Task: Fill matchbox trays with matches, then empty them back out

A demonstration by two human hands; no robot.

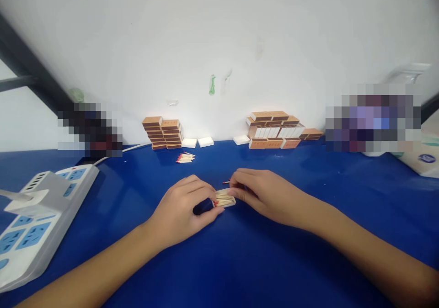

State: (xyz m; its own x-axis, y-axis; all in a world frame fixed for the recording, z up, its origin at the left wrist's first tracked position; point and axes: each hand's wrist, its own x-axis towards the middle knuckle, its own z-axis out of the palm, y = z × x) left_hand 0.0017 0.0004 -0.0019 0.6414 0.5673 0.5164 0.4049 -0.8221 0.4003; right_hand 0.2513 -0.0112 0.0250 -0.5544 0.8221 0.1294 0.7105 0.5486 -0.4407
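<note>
A small white matchbox tray (pixel 225 201) with several red-headed matches in it rests on the blue table in front of me. My left hand (pixel 190 205) curls round its left end, thumb and fingers pinching the sides. At the tray's right end is my right hand (pixel 255 190), its fingers closed together. A red-tipped match (pixel 226 182) sticks out to the left from those fingers; the rest of it is hidden behind them. Beyond my left hand lies a small pile of loose matches (pixel 185 157).
Stacked matchboxes (pixel 162 133) stand against the wall, with a second stack (pixel 274 130) farther right. White trays (pixel 206 141) lie between them. A power strip (pixel 51 221) with a plugged-in adapter sits at left. On the far right is a tissue pack (pixel 425 157).
</note>
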